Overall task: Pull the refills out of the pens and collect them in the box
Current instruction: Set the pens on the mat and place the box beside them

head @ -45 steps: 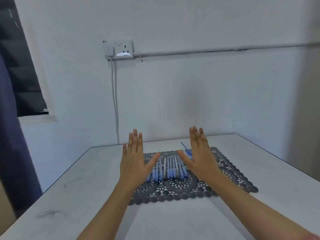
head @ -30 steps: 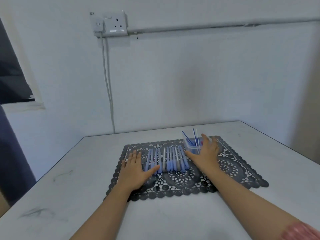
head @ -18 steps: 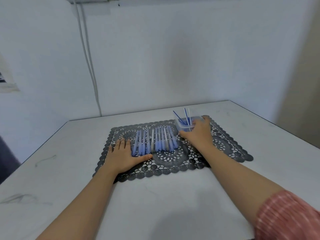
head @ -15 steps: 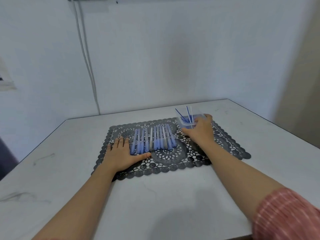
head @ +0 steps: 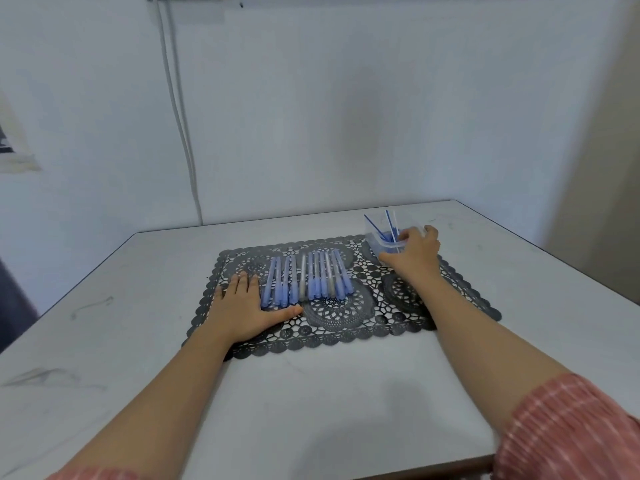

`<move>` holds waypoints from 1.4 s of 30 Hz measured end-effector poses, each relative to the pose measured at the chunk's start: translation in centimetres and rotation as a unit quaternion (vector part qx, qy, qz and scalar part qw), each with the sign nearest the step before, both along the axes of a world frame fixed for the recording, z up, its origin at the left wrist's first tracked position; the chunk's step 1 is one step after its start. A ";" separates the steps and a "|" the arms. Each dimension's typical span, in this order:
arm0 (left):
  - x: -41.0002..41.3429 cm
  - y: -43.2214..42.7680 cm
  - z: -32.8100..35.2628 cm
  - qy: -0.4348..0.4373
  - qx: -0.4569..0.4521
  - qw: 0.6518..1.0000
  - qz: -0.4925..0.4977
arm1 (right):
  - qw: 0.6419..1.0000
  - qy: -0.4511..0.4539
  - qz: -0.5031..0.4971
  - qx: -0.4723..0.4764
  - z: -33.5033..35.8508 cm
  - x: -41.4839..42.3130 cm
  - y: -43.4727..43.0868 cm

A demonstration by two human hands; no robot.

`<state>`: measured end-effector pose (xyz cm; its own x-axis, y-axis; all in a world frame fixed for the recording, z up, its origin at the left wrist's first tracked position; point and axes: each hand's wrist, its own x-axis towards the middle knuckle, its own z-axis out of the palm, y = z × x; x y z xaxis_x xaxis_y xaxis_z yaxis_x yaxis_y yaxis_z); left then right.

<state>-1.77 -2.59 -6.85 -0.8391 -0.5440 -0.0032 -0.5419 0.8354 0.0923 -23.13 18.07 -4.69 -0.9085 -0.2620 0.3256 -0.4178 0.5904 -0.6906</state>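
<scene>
Several blue pens (head: 306, 278) lie side by side in a row on a dark lace placemat (head: 346, 306). At the mat's far right corner stands a small clear plastic box (head: 382, 239) with a few thin blue and white refills (head: 391, 225) sticking up out of it. My right hand (head: 414, 254) grips the near side of the box, fingers curled over its rim. My left hand (head: 244, 308) rests flat on the mat, fingers straight, its thumb lying just under the near ends of the leftmost pens.
The mat lies on a white table (head: 311, 393) set into a room corner, with walls behind and to the right. A white cable (head: 180, 112) runs down the back wall. The table's near edge is at the bottom right.
Both hands came down from raised above the mat. The left settled flat beside the pens; the right reached the box, gripped it and shifted it toward the far right corner.
</scene>
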 end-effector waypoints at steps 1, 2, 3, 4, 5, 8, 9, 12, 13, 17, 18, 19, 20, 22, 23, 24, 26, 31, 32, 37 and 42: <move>0.1 0.1 0.1 -0.002 0.000 1.000 -0.001 | 0.999 0.026 -0.007 0.034 0.0 0.1 -0.1; 0.2 0.3 0.1 -0.004 0.001 1.000 0.000 | 0.996 0.061 -0.011 0.059 0.1 0.3 -0.2; 0.4 0.5 0.1 -0.005 0.001 1.000 0.001 | 0.993 0.098 -0.008 0.069 0.3 0.7 -0.3; 0.5 0.7 0.1 -0.006 0.002 1.000 0.002 | 0.989 0.130 0.004 0.063 0.5 1.2 -0.5; 0.6 0.8 0.1 -0.007 0.004 1.000 0.003 | 0.986 0.155 0.024 0.050 0.8 1.7 -0.8; 0.8 1.0 0.1 -0.011 0.010 1.000 0.005 | 0.974 0.199 0.107 0.005 1.2 3.7 -1.6; 0.9 1.0 0.0 -0.015 0.012 1.000 0.006 | 0.969 0.210 0.132 -0.007 1.2 4.3 -1.9; 1.0 1.4 0.0 -0.030 0.018 0.999 0.008 | 0.956 0.225 0.187 -0.025 0.7 5.4 -2.6; 1.0 1.5 0.1 -0.029 0.019 0.999 0.009 | 0.955 0.213 0.205 -0.019 0.5 5.6 -2.7; 0.9 1.0 0.2 0.024 0.013 1.000 0.000 | 0.946 0.111 0.295 0.083 -0.4 5.6 -3.0; 0.8 0.8 0.2 0.040 0.011 0.999 -0.013 | 0.936 0.089 0.315 0.129 -0.7 5.5 -3.0; 0.7 0.6 0.2 0.050 0.013 0.998 -0.032 | 0.924 0.076 0.331 0.176 -0.8 5.6 -3.0; 0.5 0.5 0.2 0.057 0.016 0.997 -0.056 | 0.910 0.072 0.342 0.223 -0.9 5.6 -3.0; 0.0 0.5 0.2 0.063 0.018 0.992 -0.109 | 0.881 0.078 0.356 0.301 -1.0 5.9 -2.9; -0.3 0.5 0.1 0.064 0.017 0.989 -0.132 | 0.870 0.079 0.360 0.327 -1.0 6.0 -2.9; -0.5 0.4 0.0 0.063 0.017 0.987 -0.149 | 0.861 0.083 0.363 0.346 -1.1 6.1 -3.0; -0.7 0.3 -0.1 0.054 0.022 0.984 -0.169 | 0.852 0.098 0.365 0.363 -1.2 6.3 -3.4; -0.2 0.1 0.5 0.016 0.035 0.983 -0.182 | 0.849 0.115 0.363 0.366 -1.3 6.8 -4.3; 0.0 0.1 0.6 0.010 0.040 0.982 -0.182 | 0.848 0.118 0.364 0.367 -1.3 7.0 -4.5; 1.3 -0.3 1.2 0.017 0.055 0.984 -0.170 | 0.837 0.132 0.375 0.376 -1.3 8.1 -5.2; 0.9 -0.2 0.6 0.048 0.052 0.978 -0.197 | 0.842 0.125 0.389 0.353 -1.6 8.4 -5.3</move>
<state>-0.85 -2.77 -6.26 -0.9826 -0.1794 0.0481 -0.1647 0.9611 0.2217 -14.69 12.76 -6.25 -0.2980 -0.9546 -0.0044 -0.9480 0.2965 -0.1155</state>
